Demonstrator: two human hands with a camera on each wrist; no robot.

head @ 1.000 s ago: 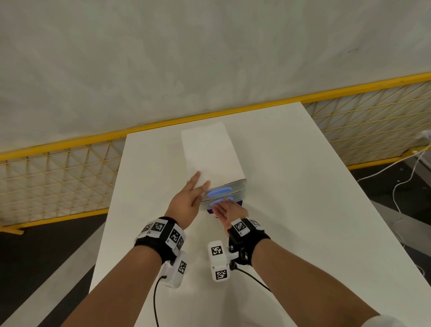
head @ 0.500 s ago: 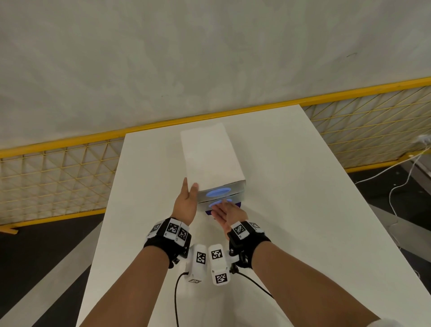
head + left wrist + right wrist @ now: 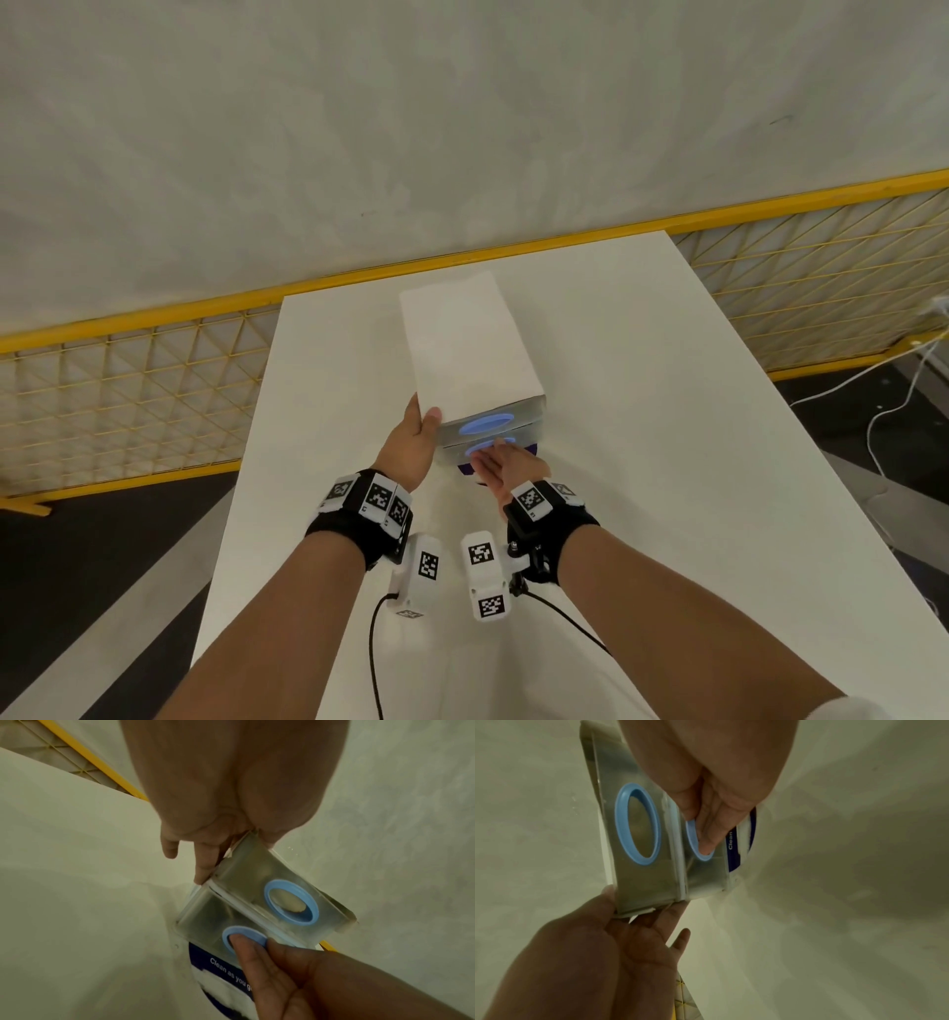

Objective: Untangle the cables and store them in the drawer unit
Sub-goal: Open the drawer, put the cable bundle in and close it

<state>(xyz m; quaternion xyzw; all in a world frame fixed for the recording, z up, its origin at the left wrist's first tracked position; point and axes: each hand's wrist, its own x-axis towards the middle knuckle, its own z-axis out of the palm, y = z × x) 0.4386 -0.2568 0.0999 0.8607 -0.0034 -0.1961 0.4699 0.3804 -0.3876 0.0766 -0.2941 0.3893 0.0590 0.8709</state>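
A dark blue sticker (image 3: 203,955) on the table (image 3: 77,862), at the foot of the drawer unit (image 3: 239,874), reads "Clean as you g" in white. The right hand (image 3: 295,983) covers the rest, probably "go". The right wrist view shows only "Clean". The wrist bands (image 3: 377,501) carry square black-and-white code markers.

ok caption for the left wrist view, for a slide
Left hand grips the drawer unit while the right hand hooks the lower blue ring.

Wht table (image 3: 667,411), yellow fence (image 3: 128,390), prob. concrete wall (image 3: 462,128)
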